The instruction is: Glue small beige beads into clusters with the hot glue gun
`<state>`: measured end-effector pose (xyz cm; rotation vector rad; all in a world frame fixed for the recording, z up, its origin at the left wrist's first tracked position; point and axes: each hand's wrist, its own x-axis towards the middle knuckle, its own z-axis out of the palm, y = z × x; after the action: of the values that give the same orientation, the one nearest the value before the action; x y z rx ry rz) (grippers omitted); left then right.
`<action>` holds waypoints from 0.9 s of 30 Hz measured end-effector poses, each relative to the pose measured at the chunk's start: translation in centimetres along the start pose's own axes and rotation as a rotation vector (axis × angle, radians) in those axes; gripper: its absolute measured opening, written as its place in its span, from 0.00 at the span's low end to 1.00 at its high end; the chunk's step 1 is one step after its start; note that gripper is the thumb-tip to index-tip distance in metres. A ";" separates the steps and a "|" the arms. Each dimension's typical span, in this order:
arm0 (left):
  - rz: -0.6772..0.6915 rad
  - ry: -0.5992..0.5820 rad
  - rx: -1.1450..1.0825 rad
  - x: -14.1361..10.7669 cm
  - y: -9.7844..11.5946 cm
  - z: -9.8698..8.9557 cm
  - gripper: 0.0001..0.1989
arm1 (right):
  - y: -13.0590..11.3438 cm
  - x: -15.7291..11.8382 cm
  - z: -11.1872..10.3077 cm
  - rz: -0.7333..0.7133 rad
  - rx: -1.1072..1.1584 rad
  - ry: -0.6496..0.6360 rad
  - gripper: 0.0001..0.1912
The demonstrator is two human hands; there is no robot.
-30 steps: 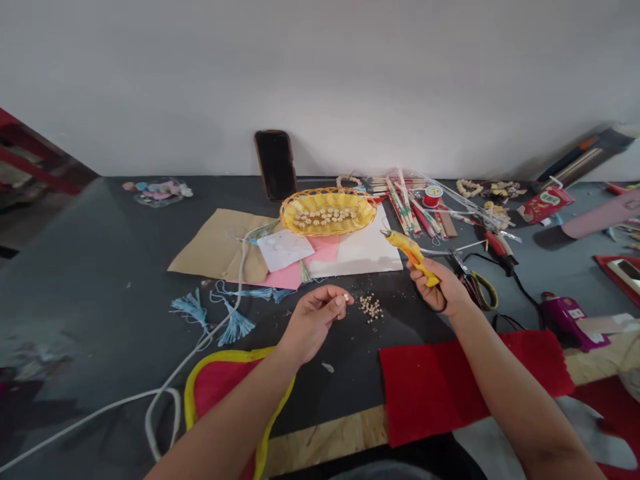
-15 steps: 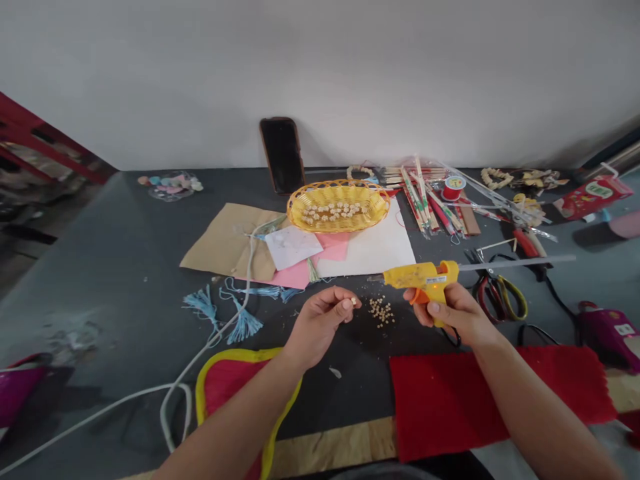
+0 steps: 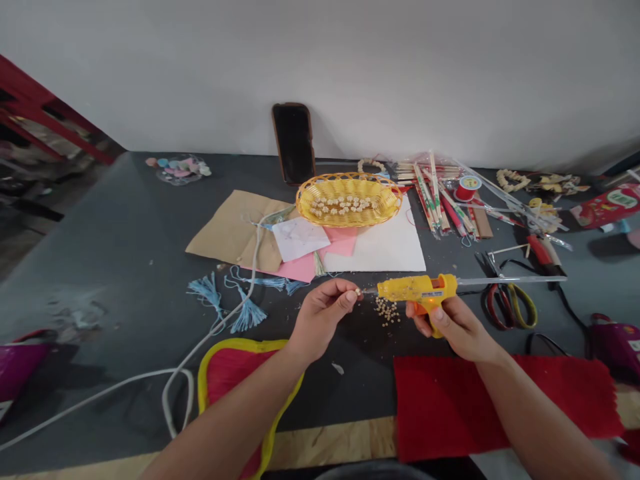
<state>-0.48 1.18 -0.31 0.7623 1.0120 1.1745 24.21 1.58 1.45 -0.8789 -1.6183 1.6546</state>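
Between thumb and forefinger, my left hand [image 3: 325, 315] pinches a tiny pale bead-like piece [image 3: 358, 293]. My right hand [image 3: 453, 325] is wrapped round the handle of a yellow glue gun [image 3: 415, 289], its orange trigger under the fingers and a clear glue stick [image 3: 510, 281] jutting from the back. The nozzle points left and is at the pale piece; whether they touch I cannot tell. Just below the barrel lies a small heap of similar pale pieces [image 3: 387, 311] on the dark table. Beyond them, a yellow woven basket [image 3: 350, 219] holds several small pale flower-like clusters.
Blue tassels [image 3: 249, 313] and a white cord [image 3: 215, 333] lie to the left. Scissors [image 3: 510, 305] rest at right, near a red cloth [image 3: 450, 407]. A phone [image 3: 293, 143] leans on the wall. Packaged sticks [image 3: 430, 197] and a red thread spool [image 3: 468, 189] are behind.
The glue gun has moved left and tilted level, bringing its nozzle to the piece in my left hand. My left hand still pinches the piece. The view has shifted slightly.
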 end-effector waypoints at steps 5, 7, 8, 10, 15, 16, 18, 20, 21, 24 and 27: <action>0.017 -0.026 0.008 0.1 0.0 0.0 0.13 | -0.3 0.4 0.3 -0.026 0.009 0.004 0.17; 0.025 -0.035 0.014 0.1 0.0 0.1 0.13 | -0.3 0.4 0.2 -0.018 0.006 0.007 0.17; 0.028 -0.039 0.017 0.1 0.0 0.1 0.13 | -0.3 0.3 0.2 -0.010 0.002 0.005 0.17; 0.032 -0.040 0.019 0.1 0.1 0.2 0.13 | -0.3 0.2 0.0 0.014 -0.011 -0.005 0.18; 0.031 -0.030 0.023 0.1 0.3 0.3 0.14 | -0.1 0.0 -0.2 0.046 -0.020 0.002 0.19; 0.029 -0.028 0.023 0.0 0.3 0.3 0.14 | -0.1 0.0 -0.1 0.050 -0.021 0.003 0.19; 0.024 -0.026 0.022 0.0 0.4 0.3 0.14 | -0.2 0.1 0.0 0.056 -0.022 0.000 0.20; 0.022 -0.026 0.023 0.0 0.3 0.3 0.14 | -0.4 0.2 0.1 0.057 -0.018 0.003 0.20; 0.023 -0.025 0.024 0.0 0.3 0.3 0.14 | -0.4 0.2 0.1 0.058 -0.015 0.006 0.20; 0.031 -0.024 0.024 0.1 0.3 0.3 0.14 | -0.4 0.2 0.1 0.064 -0.017 0.013 0.20; 0.032 -0.023 0.021 0.0 0.5 0.4 0.14 | -0.3 0.1 0.0 0.073 -0.016 0.005 0.20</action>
<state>-0.25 1.34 0.25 0.8092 0.9976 1.1820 24.12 1.69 1.73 -0.9597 -1.6150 1.6896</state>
